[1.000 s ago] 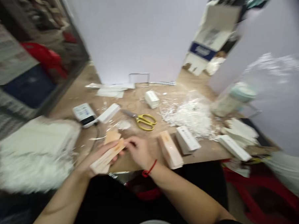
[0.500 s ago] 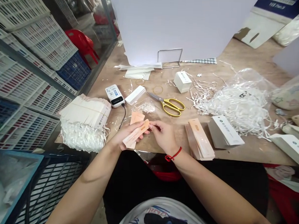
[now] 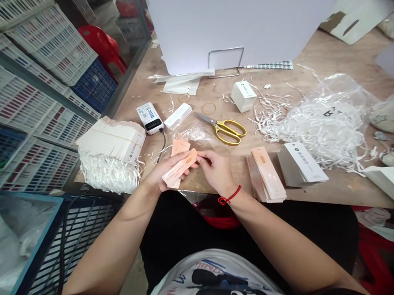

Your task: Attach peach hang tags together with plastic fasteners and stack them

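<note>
My left hand [image 3: 165, 173] holds a small bunch of peach card tags [image 3: 180, 167] low over the wooden table's front edge. Another peach tag [image 3: 180, 147] sticks out beyond them. The fingertips of my right hand [image 3: 217, 172] pinch the upper end of the top tag, close to my left thumb. To the right lies a fanned stack of peach tags [image 3: 266, 176], with grey-white cards [image 3: 300, 166] beside it. Yellow-handled scissors [image 3: 225, 131] rest on the table above my hands, out of reach of neither hand's fingers but not touched.
A banded bundle of white tags with shredded paper [image 3: 110, 154] sits left of my hands. Behind are a power bank [image 3: 149, 118], a white box [image 3: 243, 96], and shredded paper on plastic film [image 3: 315, 126]. Stacked plastic crates [image 3: 41, 40] line the left side.
The view has swung from a blurred tilt to a sharp, steadier one, and the table sits slightly higher in the frame. My hands stay together on the peach tags.
</note>
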`<action>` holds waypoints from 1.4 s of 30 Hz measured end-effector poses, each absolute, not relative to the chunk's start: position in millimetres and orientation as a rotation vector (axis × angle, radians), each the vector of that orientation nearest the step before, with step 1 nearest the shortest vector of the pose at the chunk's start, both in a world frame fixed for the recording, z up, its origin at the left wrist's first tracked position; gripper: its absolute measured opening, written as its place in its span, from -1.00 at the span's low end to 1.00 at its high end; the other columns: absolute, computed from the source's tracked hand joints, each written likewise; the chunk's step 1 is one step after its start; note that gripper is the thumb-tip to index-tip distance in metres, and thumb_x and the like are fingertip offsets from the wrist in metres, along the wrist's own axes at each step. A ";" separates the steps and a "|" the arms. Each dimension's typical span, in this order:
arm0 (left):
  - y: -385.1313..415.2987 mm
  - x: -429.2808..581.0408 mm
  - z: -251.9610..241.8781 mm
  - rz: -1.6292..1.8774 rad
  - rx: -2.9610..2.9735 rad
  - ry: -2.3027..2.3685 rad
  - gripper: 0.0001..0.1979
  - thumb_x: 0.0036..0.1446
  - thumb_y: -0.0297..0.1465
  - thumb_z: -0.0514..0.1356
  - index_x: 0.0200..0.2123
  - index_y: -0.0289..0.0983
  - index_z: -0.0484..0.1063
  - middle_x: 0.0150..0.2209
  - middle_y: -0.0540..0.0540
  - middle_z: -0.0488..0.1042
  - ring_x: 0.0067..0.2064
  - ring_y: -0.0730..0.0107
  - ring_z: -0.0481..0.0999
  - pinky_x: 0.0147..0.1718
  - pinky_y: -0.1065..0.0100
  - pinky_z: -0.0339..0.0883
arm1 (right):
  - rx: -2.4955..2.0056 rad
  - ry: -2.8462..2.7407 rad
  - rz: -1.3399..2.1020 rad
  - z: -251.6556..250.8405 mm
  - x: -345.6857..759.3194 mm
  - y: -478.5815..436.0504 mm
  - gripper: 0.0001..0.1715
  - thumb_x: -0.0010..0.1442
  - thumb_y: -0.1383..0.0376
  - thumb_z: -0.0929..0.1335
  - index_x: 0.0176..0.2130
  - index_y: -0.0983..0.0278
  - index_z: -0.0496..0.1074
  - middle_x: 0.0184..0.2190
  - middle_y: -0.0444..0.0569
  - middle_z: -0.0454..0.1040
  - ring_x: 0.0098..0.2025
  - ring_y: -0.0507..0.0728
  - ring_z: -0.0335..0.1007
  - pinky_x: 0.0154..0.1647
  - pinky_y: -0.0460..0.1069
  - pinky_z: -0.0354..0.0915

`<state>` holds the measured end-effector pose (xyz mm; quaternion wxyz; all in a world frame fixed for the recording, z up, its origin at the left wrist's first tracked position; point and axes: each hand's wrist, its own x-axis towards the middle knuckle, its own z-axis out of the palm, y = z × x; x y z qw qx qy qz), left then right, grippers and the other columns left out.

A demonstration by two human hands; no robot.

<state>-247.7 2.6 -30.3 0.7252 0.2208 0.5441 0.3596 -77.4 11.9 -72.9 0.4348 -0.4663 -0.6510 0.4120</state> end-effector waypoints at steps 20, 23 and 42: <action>4.0 -249.6 -31.8 0.729 0.567 1.230 -0.72 0.21 -0.26 0.27 -0.14 -0.37 0.54 -0.38 -0.19 0.60 -0.60 0.55 0.42 -0.68 0.55 0.26 | -1.177 -1.654 1.016 -71.9 -76.9 15.4 -0.80 0.25 0.41 0.37 -0.30 0.21 0.62 -0.28 -0.05 0.67 -0.22 0.17 0.59 -0.15 0.05 0.41; 3.4 -249.4 -31.8 0.727 0.573 1.240 -0.71 0.21 -0.25 0.27 -0.15 -0.38 0.54 -0.39 -0.19 0.59 -0.60 0.54 0.42 -0.68 0.55 0.26 | -1.182 -1.641 1.023 -73.6 -77.4 15.8 -0.79 0.24 0.41 0.38 -0.31 0.20 0.63 -0.29 -0.07 0.67 -0.25 0.15 0.58 -0.18 0.03 0.41; 2.4 -245.5 -27.0 0.755 0.629 1.248 -0.70 0.12 -0.23 0.33 -0.25 -0.39 0.53 -0.44 -0.15 0.55 -0.62 0.53 0.38 -0.68 0.52 0.21 | -1.141 -1.637 1.040 -72.1 -76.7 15.2 -0.83 0.23 0.38 0.42 -0.25 0.16 0.64 -0.21 -0.09 0.68 -0.16 0.16 0.61 -0.06 0.06 0.44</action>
